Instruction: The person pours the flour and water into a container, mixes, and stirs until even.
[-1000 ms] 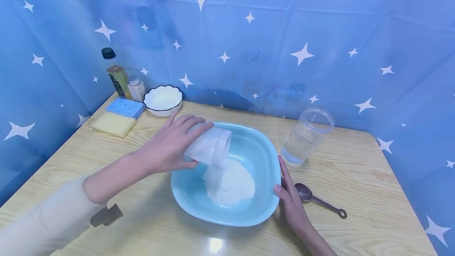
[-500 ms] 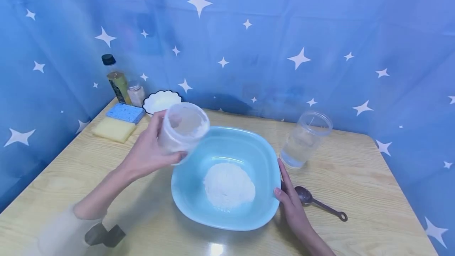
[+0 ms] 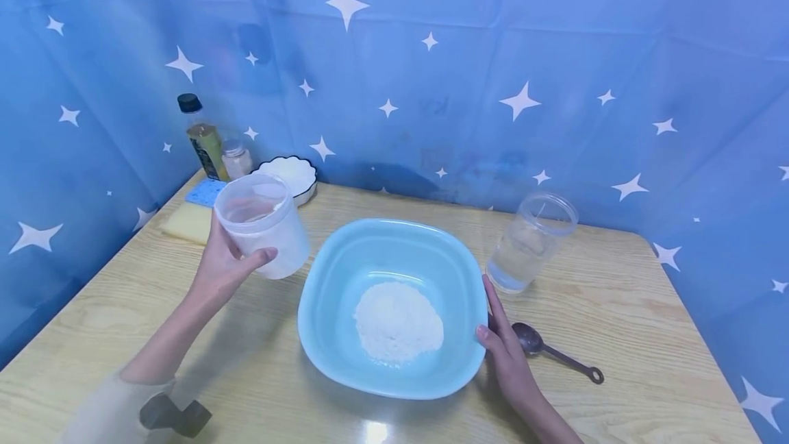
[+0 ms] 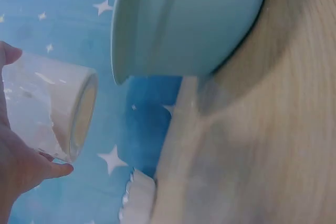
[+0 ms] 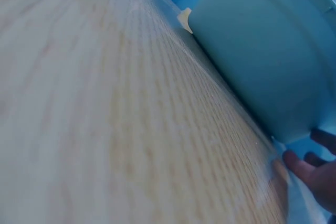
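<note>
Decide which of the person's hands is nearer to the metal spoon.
Right. The right hand rests against the blue bowl, beside the spoon; the left hand holds a jar across the bowl.

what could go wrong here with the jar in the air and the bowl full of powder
The left hand holds the plastic jar open-topped above the table, gripped low on its wall; powder clings inside, so a tilt could spill some. The white powder sits heaped in the light blue bowl, steadied only by the right hand at its rim; a nudge may scatter it. The open cup of water stands close by that hand and might tip.
</note>
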Action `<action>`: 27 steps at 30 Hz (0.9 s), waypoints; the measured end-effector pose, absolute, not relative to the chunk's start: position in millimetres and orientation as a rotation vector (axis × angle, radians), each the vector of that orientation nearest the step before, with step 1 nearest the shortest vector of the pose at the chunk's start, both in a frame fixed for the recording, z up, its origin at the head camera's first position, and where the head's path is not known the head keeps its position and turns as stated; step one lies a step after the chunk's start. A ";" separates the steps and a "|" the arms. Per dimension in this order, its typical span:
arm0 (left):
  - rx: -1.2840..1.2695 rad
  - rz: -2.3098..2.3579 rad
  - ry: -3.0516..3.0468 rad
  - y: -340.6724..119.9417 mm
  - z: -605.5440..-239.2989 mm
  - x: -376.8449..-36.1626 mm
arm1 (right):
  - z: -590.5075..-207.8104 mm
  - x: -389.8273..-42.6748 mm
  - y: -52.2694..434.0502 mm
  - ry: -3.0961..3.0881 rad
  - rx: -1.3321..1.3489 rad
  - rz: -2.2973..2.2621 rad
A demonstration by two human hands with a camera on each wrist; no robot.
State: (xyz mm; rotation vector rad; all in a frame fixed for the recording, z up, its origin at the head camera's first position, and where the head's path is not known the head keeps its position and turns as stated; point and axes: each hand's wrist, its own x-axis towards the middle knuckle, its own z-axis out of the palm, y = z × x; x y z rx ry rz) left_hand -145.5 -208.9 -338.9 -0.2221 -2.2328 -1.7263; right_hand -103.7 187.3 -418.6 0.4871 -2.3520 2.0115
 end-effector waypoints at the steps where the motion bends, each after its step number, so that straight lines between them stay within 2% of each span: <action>1: -0.195 -1.710 -2.241 -212.1 -341.3 -144.9 | -418.6 -103.8 187.1 -2.352 0.486 2.012; 11: 0.060 -1.647 -2.320 -242.3 -364.9 -143.8 | -418.8 -104.2 187.1 -2.351 0.486 2.021; 27: 0.317 -1.632 -2.400 -260.7 -391.0 -154.1 | -420.1 -103.9 188.3 -2.322 0.463 2.074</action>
